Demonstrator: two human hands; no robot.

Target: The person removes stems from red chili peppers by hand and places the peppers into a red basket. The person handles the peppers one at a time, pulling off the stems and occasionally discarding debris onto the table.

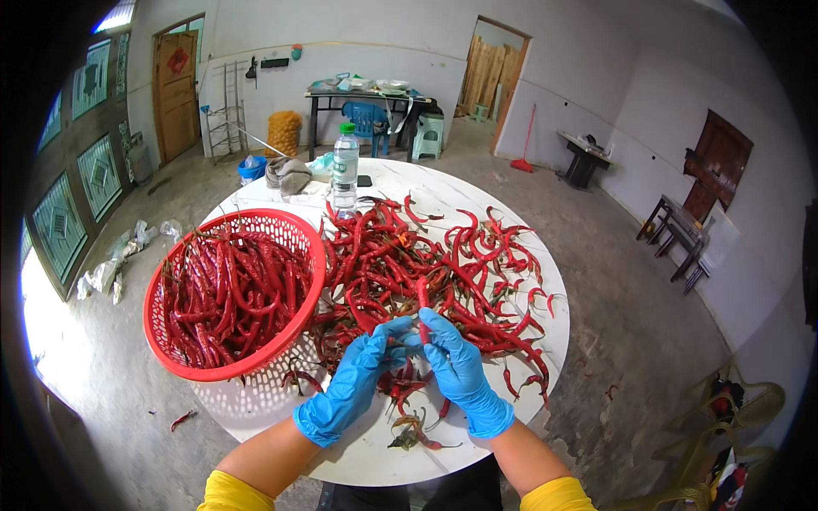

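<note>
Both my hands wear blue disposable gloves over the round white table (377, 463). My right hand (454, 364) grips a red chili pepper (422, 294) upright between thumb and fingers. Close beside it, my left hand (367, 367) has its fingertips near the pepper's lower end and a thin stem; whether it holds the stem is unclear. A loose heap of red chili peppers (377, 255) spreads under and beyond my hands. To the left, a red plastic basket (313, 300) is full of chili peppers (230, 287). A few peppers and dried leaves (409, 434) lie near the table's front edge.
A plastic water bottle (346, 169) with a green cap stands behind the heap. Beside it are a grey cloth (289, 175) and a dark phone (364, 181). Beyond the table are a blue bucket (252, 169), a filled net sack (284, 133) and a blue plastic chair (367, 121).
</note>
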